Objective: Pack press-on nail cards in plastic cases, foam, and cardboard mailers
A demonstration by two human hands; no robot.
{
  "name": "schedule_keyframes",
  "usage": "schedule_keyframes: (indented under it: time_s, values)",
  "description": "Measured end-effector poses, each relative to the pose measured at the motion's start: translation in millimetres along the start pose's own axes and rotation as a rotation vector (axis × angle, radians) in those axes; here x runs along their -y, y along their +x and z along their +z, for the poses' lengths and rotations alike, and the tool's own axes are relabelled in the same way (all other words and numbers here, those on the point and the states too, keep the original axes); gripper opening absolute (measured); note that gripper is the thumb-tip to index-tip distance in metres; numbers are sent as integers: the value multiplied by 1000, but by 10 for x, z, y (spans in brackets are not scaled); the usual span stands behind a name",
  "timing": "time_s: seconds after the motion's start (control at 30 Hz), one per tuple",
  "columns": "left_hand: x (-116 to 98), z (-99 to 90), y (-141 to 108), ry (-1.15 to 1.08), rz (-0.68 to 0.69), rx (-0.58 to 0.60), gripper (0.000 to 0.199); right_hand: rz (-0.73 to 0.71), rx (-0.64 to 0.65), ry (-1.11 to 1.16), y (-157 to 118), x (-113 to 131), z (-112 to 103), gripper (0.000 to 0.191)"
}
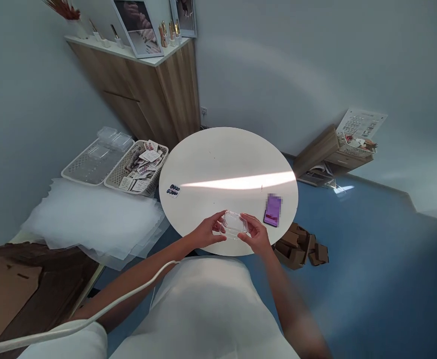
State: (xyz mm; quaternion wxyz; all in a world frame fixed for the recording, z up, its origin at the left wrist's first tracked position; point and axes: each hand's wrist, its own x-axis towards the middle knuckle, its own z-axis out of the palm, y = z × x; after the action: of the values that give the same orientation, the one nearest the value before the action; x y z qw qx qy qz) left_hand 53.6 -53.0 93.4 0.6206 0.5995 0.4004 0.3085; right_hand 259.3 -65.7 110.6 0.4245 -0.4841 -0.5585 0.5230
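A small clear plastic box (234,223) is held between both hands over the near edge of the round white table (221,149). My left hand (209,231) grips its left side, with fingers on top and the thumb low. On its right side, my right hand (254,232) pinches it between fingers and thumb. A card with dark blue nail pieces (173,190) lies at the table's left. To the right of my hands lies a phone with a purple screen (272,210).
Left of the table are a basket of cards (143,167), a basket with clear boxes (91,159) and stacked translucent sheets (94,219). Brown cardboard boxes (296,245) sit on the floor at right. A white cable (128,294) crosses my left arm.
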Motion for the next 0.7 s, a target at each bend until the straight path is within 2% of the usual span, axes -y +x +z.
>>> schedule_keyframes:
  time_s: [0.1, 0.3, 0.5, 0.7]
  values:
    - [100, 37, -5, -13, -28, -24, 79, 101, -1, 64, -5, -71, 20, 65]
    - [193, 129, -79, -5, -75, -38, 78, 298, -109, 57, 75, -203, 30, 47]
    - [249, 210, -178, 0, -106, -50, 84, 406, -108, 163, 122, -252, 46, 49]
    - [324, 179, -206, 46, -103, -68, 84, 442, -110, 228, 131, -324, 150, 53]
